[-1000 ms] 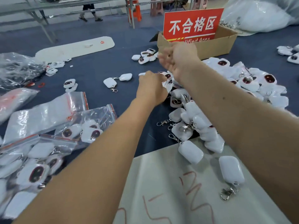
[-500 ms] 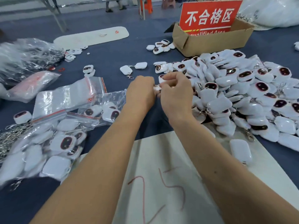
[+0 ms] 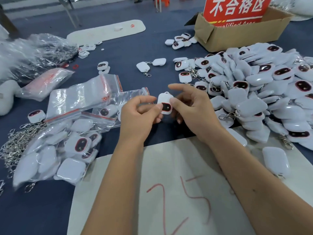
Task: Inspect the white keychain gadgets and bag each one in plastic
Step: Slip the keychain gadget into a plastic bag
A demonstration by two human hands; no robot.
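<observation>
Two hands hold one white gadget (image 3: 165,103) above the blue table (image 3: 128,50). Left hand (image 3: 140,114) pinches its left edge with the thumb; right hand (image 3: 193,106) pinches its right edge, forefinger pointing free. Heaped gadgets (image 3: 254,92) lie right, plastic bags (image 3: 79,97) left.

Two hands: left hand (image 3: 138,114) and right hand (image 3: 191,106), w/ one gadget (image 3: 165,103) between them. One big heap of gadgets (image 3: 257,92) at right, too many to count. One linked pair (image 3: 150,64) lies apart mid-tabletop. Approx. five gadgets in a small cluster (image 3: 180,40) beside the one cardboard box (image 3: 237,33), which carries one red sign (image 3: 237,9). One white sheet (image 3: 169,192) w/ red marks. Several zip bags (image 3: 79,97), count unclear. One chain pile (image 3: 15,143).
</observation>
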